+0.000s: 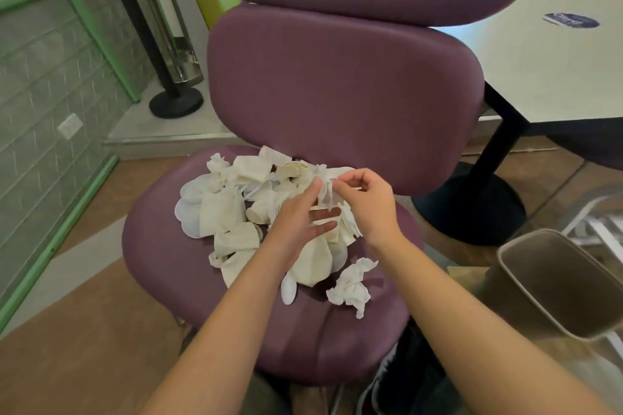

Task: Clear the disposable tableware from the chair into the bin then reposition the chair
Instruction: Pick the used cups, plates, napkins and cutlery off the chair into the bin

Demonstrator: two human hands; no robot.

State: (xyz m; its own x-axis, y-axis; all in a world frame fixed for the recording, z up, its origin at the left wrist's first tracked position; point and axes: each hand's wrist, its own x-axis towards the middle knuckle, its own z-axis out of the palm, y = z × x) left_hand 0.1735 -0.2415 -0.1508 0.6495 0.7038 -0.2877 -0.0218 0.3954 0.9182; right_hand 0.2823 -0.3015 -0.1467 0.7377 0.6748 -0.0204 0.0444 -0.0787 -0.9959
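A purple padded chair point(337, 94) stands in front of me, its seat point(188, 266) covered with a pile of white disposable tableware point(229, 222): crushed paper cups, plates, a plastic spoon and napkins. One crumpled napkin point(352, 286) lies apart near the seat's front right. My left hand point(296, 219) reaches into the middle of the pile, fingers spread on a thin white tissue point(325, 192). My right hand point(367, 202) pinches the top of that same tissue just above the pile. An open beige bin point(526, 266) stands on the floor to the right of the chair.
A white table point(546, 57) on a black pedestal base point(472, 208) stands behind the chair at right. At left are a tiled wall with green trim point(50, 84), a raised step and a black post base point(175, 106). Brown and grey floor surrounds the chair.
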